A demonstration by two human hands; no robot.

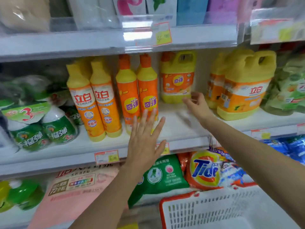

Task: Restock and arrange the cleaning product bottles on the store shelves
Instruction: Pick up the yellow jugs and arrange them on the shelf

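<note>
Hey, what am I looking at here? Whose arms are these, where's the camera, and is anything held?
No machine here: a person wears one wide-angle camera on the head, so the arms are their own and the picture looks forward and down at store shelves. The left hand is open, fingers spread, in front of two tall orange bottles on the middle shelf. The right hand reaches toward the lower corner of a yellow jug; it is blurred, so contact is unclear, but it grips nothing. A Tide bag lies on the shelf below, and a white basket with a red rim is at bottom right.
</note>
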